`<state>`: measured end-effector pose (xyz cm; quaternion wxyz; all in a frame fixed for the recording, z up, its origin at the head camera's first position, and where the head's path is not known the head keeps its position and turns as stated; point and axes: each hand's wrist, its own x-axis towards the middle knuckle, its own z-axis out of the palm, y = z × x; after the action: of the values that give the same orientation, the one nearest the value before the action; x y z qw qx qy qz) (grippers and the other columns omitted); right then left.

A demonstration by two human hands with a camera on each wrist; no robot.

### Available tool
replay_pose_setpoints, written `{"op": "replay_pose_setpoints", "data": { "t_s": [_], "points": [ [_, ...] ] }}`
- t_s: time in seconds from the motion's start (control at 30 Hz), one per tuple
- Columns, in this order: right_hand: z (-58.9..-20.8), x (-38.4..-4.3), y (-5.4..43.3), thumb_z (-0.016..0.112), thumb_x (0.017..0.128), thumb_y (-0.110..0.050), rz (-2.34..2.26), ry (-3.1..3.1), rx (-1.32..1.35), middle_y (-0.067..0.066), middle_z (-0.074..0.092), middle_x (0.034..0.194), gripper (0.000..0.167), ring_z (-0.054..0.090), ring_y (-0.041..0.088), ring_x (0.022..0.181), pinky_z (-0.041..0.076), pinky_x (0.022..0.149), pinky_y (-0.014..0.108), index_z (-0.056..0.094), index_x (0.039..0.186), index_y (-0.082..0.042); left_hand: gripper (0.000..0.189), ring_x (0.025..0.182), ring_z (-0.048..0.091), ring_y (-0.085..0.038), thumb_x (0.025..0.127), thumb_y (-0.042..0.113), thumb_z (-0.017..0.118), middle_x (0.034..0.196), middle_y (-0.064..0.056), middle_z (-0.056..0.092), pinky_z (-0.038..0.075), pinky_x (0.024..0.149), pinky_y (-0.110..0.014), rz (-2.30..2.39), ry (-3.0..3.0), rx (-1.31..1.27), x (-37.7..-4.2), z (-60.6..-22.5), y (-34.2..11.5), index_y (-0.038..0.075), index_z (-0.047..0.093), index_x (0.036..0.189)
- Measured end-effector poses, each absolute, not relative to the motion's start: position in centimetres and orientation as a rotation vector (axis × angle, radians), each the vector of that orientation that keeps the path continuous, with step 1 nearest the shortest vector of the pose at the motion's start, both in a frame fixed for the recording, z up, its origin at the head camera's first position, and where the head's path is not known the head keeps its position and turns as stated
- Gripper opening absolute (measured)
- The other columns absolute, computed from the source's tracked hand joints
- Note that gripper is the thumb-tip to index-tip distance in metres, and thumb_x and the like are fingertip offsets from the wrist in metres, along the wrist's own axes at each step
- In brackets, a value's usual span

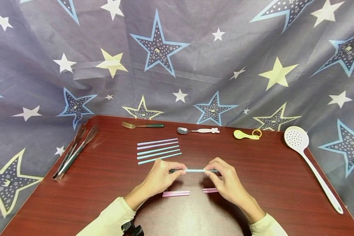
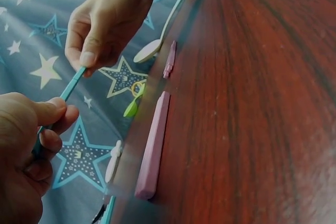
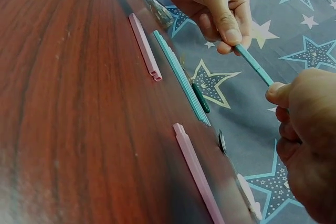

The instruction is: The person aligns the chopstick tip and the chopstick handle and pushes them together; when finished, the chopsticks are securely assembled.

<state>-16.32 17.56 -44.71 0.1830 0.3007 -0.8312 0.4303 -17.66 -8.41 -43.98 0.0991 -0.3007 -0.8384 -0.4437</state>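
Both hands hold one thin teal chopstick [image 1: 194, 170] level above the table, its middle bare between them. My left hand [image 1: 161, 174] pinches its left part between thumb and fingers; my right hand [image 1: 226, 179] does the same on the right. A fine seam crosses the bare stretch of the chopstick [image 3: 257, 68] in the right wrist view. Nearer the body lie pink chopstick halves [image 1: 176, 194], by the left hand, and more pink halves [image 1: 208, 190], partly hidden by the right hand. Beyond the left hand, purple chopsticks [image 1: 157, 142] and teal chopsticks [image 1: 158, 152] lie in a row.
Along the back edge lie a fork [image 1: 153, 126], a spoon with a white handle [image 1: 206, 130] and a small yellow measuring spoon [image 1: 245, 134]. Metal tongs [image 1: 75, 154] lie at the left edge, a white skimmer [image 1: 321, 177] at the right. A starry curtain [image 1: 194, 59] hangs behind.
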Motion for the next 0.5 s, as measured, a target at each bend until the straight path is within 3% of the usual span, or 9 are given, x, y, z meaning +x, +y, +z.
{"op": "replay_pose_setpoints", "data": {
  "t_s": [0.3, 0.5],
  "points": [
    [-44.66, -16.20, 17.52, 0.078, 0.086, 0.004, 1.190, -2.315, 0.862, -0.005, 0.065, 0.092, 0.014, 0.057, 0.002, 0.080, 0.046, 0.061, 0.011, 0.074, 0.092, -0.008, 0.007, 0.048, 0.016, 0.013, 0.088, 0.011, 0.081, 0.082, 0.003, 0.079, 0.020, 0.042, -0.009, -1.278, -2.411, -0.927, -17.60, -44.20, -8.25, 0.014, 0.082, 0.095],
    [-44.67, -16.37, 17.77, 0.081, 0.084, 0.002, 1.233, -2.279, 0.930, -0.006, 0.067, 0.090, 0.021, 0.055, 0.003, 0.073, 0.042, 0.057, 0.020, 0.077, 0.095, -0.015, 0.008, 0.048, 0.032, 0.009, 0.091, 0.020, 0.080, 0.086, 0.007, 0.080, 0.032, 0.047, -0.012, -1.276, -2.537, -0.904, -17.39, -43.30, -9.16, 0.018, 0.082, 0.098]
  ]
}}
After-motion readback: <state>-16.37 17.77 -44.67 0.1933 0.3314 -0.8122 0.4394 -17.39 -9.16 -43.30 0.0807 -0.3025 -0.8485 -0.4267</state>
